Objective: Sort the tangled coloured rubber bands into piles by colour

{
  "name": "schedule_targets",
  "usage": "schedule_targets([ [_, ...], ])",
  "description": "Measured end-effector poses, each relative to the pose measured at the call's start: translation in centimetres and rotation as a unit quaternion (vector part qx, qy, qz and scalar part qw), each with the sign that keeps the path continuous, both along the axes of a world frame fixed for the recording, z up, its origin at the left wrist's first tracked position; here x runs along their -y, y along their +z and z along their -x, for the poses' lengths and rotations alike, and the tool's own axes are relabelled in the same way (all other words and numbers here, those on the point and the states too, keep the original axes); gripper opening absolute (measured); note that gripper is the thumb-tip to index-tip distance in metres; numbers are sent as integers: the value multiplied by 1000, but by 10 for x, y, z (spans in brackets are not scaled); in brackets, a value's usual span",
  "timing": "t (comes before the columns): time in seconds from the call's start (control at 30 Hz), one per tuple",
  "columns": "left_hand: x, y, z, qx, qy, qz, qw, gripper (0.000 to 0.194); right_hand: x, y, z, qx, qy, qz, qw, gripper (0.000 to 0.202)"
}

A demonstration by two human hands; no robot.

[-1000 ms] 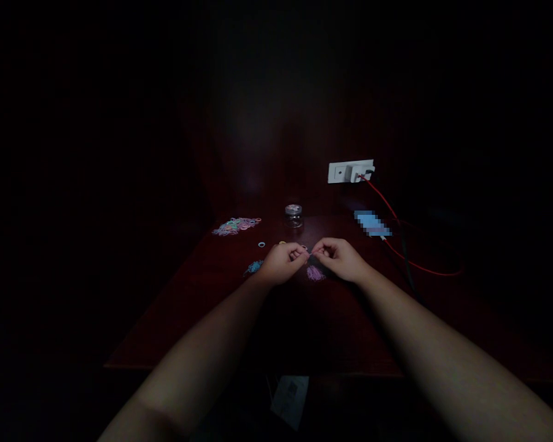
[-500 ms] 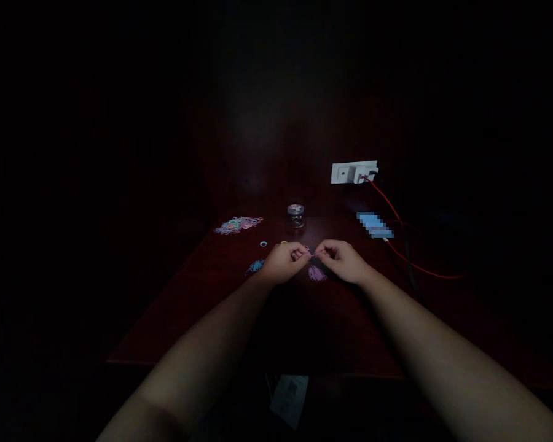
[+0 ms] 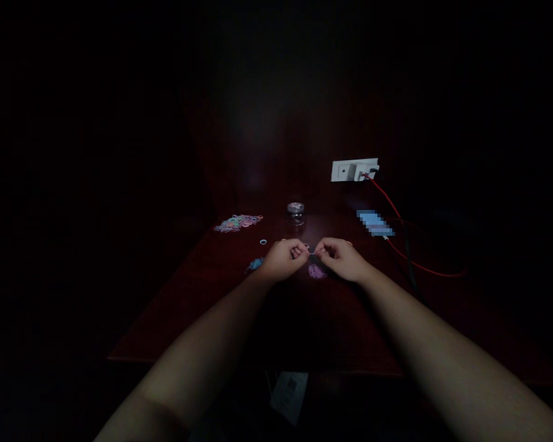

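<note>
My left hand (image 3: pixel 286 260) and my right hand (image 3: pixel 343 260) face each other above the table, their fingertips pinched. Between them runs a short pale strand of a small rubber band (image 3: pixel 312 253), pulled taut; the fingers cover its ends. Just below the fingertips lies a heap of purple rubber bands (image 3: pixel 317 272). A blue heap of bands (image 3: pixel 255 264) is partly hidden behind my left wrist. Farther back at the left, a larger mixed pile of pastel bands (image 3: pixel 238 223) spreads out. One pale ring-shaped band (image 3: pixel 263 242) lies apart from the piles.
Behind my hands stands a small clear lidded jar (image 3: pixel 295 215). At the right, a phone with a blurred-out screen (image 3: pixel 375 223) is joined to a red cable (image 3: pixel 412 265), which runs from a wall socket (image 3: pixel 343 170). Paper (image 3: pixel 289 396) shows below the dark red table's front edge (image 3: pixel 133 358).
The fingertips have drawn slightly apart, and the strand between them shows more clearly as a straight line. Both hands otherwise keep their places.
</note>
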State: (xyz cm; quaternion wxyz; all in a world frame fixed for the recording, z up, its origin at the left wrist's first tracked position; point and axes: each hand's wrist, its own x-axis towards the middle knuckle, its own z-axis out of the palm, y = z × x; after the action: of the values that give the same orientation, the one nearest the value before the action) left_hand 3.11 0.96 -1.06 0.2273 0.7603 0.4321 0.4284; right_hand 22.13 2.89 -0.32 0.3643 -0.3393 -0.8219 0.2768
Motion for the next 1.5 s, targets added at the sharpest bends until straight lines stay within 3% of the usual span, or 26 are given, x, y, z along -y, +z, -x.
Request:
schedule_targets([
  [0.3,5,6,-1,1,-10,38,999,8,0,0,1,-21,-1,19,1000,20],
  [0.5,6,7,-1,-14,-13,29,999,11,-9,-10,1,-64,13,49,997,25],
  [0.67,4,4,1,-18,-31,8,999,14,-6,-7,1,-62,17,57,996,27],
  [0.87,0,1,1,-14,-2,-9,1000,21,-3,-5,2,-62,22,65,996,32],
  [1.5,0,1,-1,-44,-36,33,998,19,-4,-5,2,-41,16,49,998,23],
])
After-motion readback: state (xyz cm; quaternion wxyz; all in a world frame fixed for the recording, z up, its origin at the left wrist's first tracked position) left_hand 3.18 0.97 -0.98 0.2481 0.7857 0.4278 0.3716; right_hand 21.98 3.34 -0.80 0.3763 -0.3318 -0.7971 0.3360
